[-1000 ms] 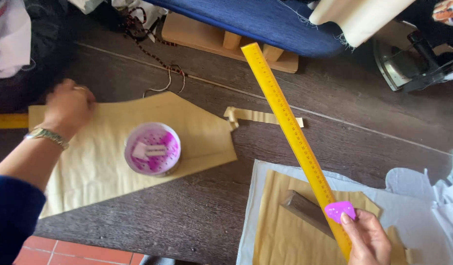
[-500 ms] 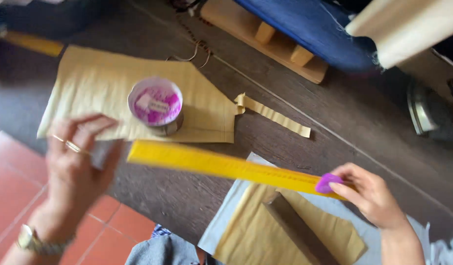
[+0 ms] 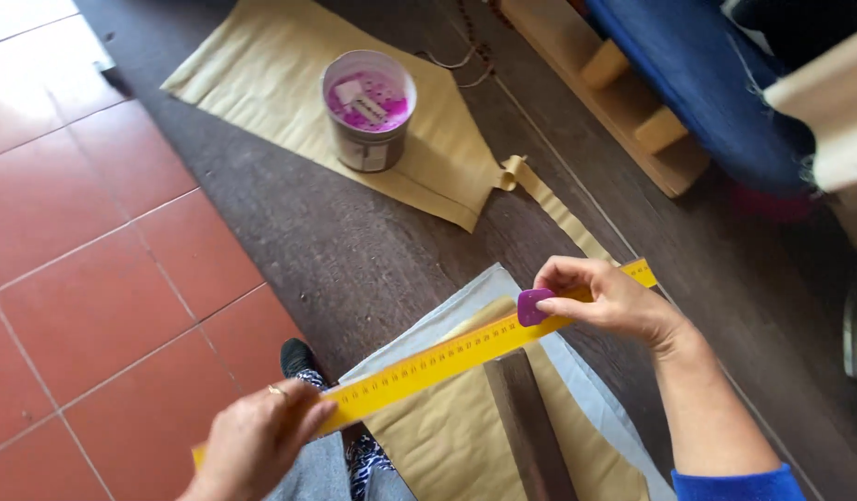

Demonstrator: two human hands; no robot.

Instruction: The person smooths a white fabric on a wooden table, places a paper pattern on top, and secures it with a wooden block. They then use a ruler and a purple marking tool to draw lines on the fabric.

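One yellow ruler (image 3: pixel 447 357) (both hands (image 3: pixel 257 441) (image 3: pixel 605 299) gripping), one purple chalk (image 3: pixel 534 306), one tin (image 3: pixel 367 109)

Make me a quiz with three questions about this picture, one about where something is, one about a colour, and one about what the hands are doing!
1. Where does the tin stand?
A. on tan paper
B. on the red tiles
C. on the ruler

2. What colour is the ruler?
A. green
B. yellow
C. white

3. What is the right hand doing?
A. hanging free
B. lifting the tin
C. holding the ruler and a purple piece

Answers:
1 A, the tan paper sheet lies under the tin.
2 B, the long ruler is yellow with dark marks.
3 C, its fingers press the purple piece to the ruler, while the left hand holds the other end.
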